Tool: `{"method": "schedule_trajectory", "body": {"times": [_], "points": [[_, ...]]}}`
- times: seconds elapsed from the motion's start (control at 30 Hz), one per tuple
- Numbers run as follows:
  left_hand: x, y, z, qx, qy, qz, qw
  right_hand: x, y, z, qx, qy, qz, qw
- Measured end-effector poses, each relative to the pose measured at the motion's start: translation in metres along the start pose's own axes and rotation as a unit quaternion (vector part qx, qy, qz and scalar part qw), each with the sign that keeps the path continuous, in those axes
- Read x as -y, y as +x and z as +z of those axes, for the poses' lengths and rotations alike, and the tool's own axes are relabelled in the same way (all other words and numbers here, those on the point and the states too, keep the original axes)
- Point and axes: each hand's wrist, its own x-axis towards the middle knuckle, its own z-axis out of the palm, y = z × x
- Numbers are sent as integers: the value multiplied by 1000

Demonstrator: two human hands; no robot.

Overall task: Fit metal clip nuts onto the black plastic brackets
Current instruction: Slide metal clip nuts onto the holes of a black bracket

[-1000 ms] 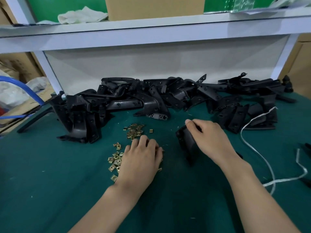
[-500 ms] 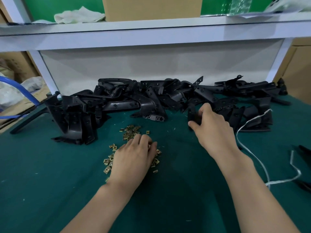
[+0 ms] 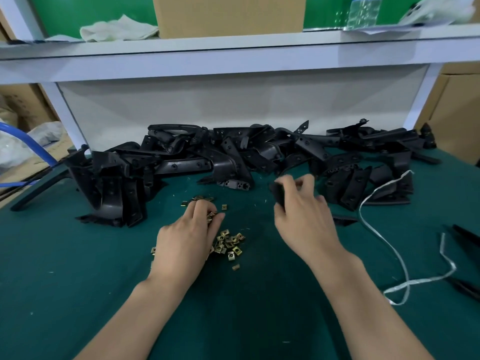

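A long heap of black plastic brackets (image 3: 233,154) lies along the back of the green table (image 3: 65,268). Brass-coloured clip nuts (image 3: 230,245) are scattered in front of it. My left hand (image 3: 187,237) rests palm down over the nuts, and its fingertips pinch clip nuts (image 3: 211,216) at the far end of the scatter. My right hand (image 3: 304,216) holds a blurred black bracket (image 3: 279,193) just above the table, in front of the heap. Part of that bracket is hidden by my fingers.
A white strap (image 3: 389,245) curls across the table at the right, near black parts (image 3: 465,237) at the right edge. A white shelf (image 3: 233,53) overhangs the back, carrying a cardboard box (image 3: 228,14) and a cloth (image 3: 117,28). A blue hose (image 3: 26,139) runs at the left.
My right hand put the earlier bracket back toward the heap and now lifts one from it. My left hand slid forward over the nuts, uncovering a cluster on its right.
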Motion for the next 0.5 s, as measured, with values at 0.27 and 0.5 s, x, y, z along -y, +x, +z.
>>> {"method": "schedule_trajectory", "body": {"times": [0.27,0.5], "points": [[2,-1,-1,-23,-37,18,999,-7,-44,17,5,-21,-24,999],[4,-2,-2,-18,-63,16,998,-8,-42,18,47,-4,-18,999]]}}
